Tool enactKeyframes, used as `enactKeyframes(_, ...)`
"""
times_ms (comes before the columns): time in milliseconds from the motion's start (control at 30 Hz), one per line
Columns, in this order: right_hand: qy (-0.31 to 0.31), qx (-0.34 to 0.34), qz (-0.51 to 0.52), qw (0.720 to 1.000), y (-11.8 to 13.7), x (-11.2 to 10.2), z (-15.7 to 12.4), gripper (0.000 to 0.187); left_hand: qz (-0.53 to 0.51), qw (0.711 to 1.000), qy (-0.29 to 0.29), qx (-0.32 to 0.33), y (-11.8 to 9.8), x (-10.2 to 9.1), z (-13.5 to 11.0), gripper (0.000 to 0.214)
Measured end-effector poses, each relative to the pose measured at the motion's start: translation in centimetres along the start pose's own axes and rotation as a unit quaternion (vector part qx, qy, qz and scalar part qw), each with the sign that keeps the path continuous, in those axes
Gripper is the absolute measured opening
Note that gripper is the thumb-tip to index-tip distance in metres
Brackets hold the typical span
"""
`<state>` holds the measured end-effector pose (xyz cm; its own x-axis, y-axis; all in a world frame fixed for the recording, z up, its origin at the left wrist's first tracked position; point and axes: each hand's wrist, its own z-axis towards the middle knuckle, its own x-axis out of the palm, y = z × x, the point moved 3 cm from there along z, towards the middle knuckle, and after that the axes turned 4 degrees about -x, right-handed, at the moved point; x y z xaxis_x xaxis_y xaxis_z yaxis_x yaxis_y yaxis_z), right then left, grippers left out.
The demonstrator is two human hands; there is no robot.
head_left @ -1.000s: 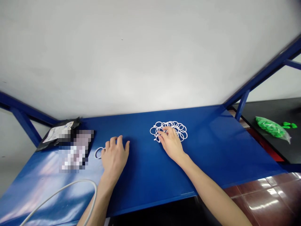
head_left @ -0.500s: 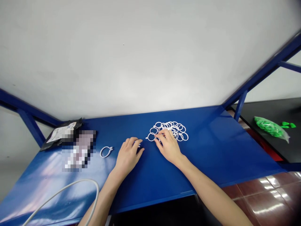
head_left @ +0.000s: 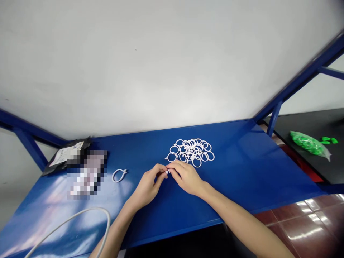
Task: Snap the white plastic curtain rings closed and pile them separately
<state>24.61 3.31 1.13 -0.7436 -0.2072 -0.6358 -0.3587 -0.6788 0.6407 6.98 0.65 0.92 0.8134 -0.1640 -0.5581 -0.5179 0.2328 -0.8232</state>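
My left hand (head_left: 153, 181) and my right hand (head_left: 185, 175) meet over the front half of the blue table (head_left: 242, 172). Both pinch at a small white plastic piece (head_left: 167, 171), mostly covered by the fingertips, so its full shape is hidden. Just beyond my right hand lies a loose pile of white plastic rings (head_left: 191, 146), each seeming to carry a small knob. To the left of my left hand, a single white ring (head_left: 113, 175) with a tabbed end rests apart on the table.
A black package (head_left: 64, 154) with a white label lies at the far left, beside a blurred-out item (head_left: 94, 168). A white cable (head_left: 70, 218) loops across the front left. On a black table at right sits a bag of green pieces (head_left: 309, 145). Blue frame bars flank the table.
My right hand has drawn back from the ring pile toward my left hand. Their fingertips now come together at the small white piece. One ring at the pile's front is now uncovered.
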Motion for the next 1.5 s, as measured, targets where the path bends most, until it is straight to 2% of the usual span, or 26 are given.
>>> enactKeyframes(100,0.006,0.065,0.067,0.996,-0.2,0.0,-0.1,0.019,-0.03,0.999,-0.036,-0.014,0.1,0.2,0.0,0.014)
enactKeyframes(200,0.006,0.096,0.095,0.991,-0.3,0.0,-0.1,0.016,-0.036,0.997,-0.072,-0.02,0.7,0.3,0.0,0.015)
enactKeyframes(333,-0.005,0.083,0.077,0.994,-0.3,0.3,-0.2,0.015,-0.023,0.994,-0.11,0.005,0.9,0.5,-0.1,0.014)
enactKeyframes(600,-0.041,0.035,0.035,0.998,0.1,0.8,-0.5,0.018,0.006,0.979,-0.184,0.084,0.1,1.0,-0.2,0.011)
enactKeyframes(867,-0.032,0.008,0.016,0.999,0.2,1.0,-0.8,0.021,0.025,0.971,-0.184,0.152,0.2,1.0,-0.6,0.026)
enactKeyframes(1100,-0.005,-0.038,-0.07,0.997,0.2,0.5,-0.4,0.025,0.134,0.955,-0.168,0.206,0.6,1.0,-0.5,0.025)
enactKeyframes(1167,-0.032,-0.052,-0.103,0.993,-0.1,0.0,0.1,0.023,0.217,0.943,-0.176,0.183,0.5,0.3,-0.1,0.022)
enactKeyframes(1200,-0.054,-0.057,-0.124,0.989,-0.4,-0.3,0.4,0.021,0.266,0.932,-0.195,0.149,0.5,-0.4,0.1,0.022)
enactKeyframes(1333,-0.127,-0.033,-0.206,0.97,-2.4,-1.2,1.6,0.017,0.425,0.854,-0.288,-0.085,1.5,-4.1,-0.1,0.042)
enactKeyframes(1400,-0.122,-0.017,-0.23,0.965,-3.4,-1.2,1.9,0.017,0.466,0.827,-0.26,-0.178,2.7,-5.4,-0.5,0.051)
enactKeyframes(1500,-0.118,-0.012,-0.233,0.965,-3.9,-1.3,1.9,0.017,0.475,0.829,-0.199,-0.22,4.5,-6.1,-0.9,0.053)
